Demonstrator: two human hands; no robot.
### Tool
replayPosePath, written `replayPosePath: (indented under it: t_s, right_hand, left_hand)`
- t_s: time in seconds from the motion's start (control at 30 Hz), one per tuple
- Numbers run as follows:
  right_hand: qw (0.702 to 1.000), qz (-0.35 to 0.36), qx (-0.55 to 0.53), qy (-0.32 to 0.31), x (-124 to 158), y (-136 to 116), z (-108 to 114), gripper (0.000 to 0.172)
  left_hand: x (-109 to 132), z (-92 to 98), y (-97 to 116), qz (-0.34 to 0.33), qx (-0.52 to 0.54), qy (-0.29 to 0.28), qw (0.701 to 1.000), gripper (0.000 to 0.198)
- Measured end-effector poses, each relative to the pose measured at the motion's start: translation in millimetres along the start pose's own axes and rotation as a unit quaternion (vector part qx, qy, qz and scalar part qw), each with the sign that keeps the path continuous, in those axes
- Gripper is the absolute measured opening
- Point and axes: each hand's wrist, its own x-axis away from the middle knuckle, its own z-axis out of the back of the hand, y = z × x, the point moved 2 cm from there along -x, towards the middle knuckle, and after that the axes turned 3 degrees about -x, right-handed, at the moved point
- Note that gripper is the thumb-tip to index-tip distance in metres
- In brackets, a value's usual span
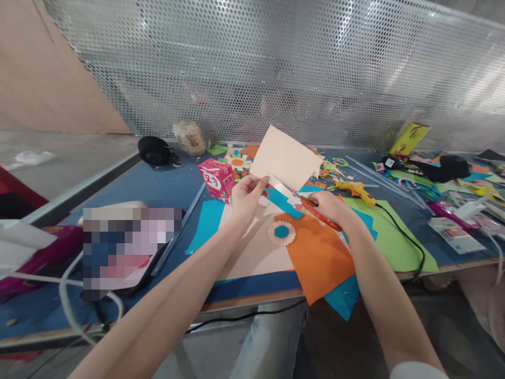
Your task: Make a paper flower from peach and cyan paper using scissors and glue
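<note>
Presently left hand (246, 196) pinches the cream card (284, 156); right hand (329, 207) grips red scissors (311, 206).

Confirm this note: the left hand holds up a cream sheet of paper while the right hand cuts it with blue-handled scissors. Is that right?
Not quite. In the head view the scissors in the right hand have red-orange handles, not blue. The rest stands: the left hand holds up the cream sheet of paper.
</note>
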Motion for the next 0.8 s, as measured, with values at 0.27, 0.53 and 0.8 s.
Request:
replayPosePath:
  t_s: [0.27,0.53,0.8]
  right_hand:
    - [1.0,0.001,-0.003,0.007,1.6,-1.4,1.1,0.048]
    - [1.0,0.019,-0.003,0.004,-1.5,0.7,-1.4,0.044]
    - [1.0,0.025,0.009,0.009,-1.2,-0.5,-1.0,0.043]
  left_hand:
    - [-0.7,-0.1,-2.0,0.018,0.011,-0.001,1.0,0.022]
    - [1.9,-4.2,0.0,0.04,0.018,-0.033,0.998,0.024]
    - [2.8,-3.4,-0.6,0.062,0.02,-0.037,0.997,0.028]
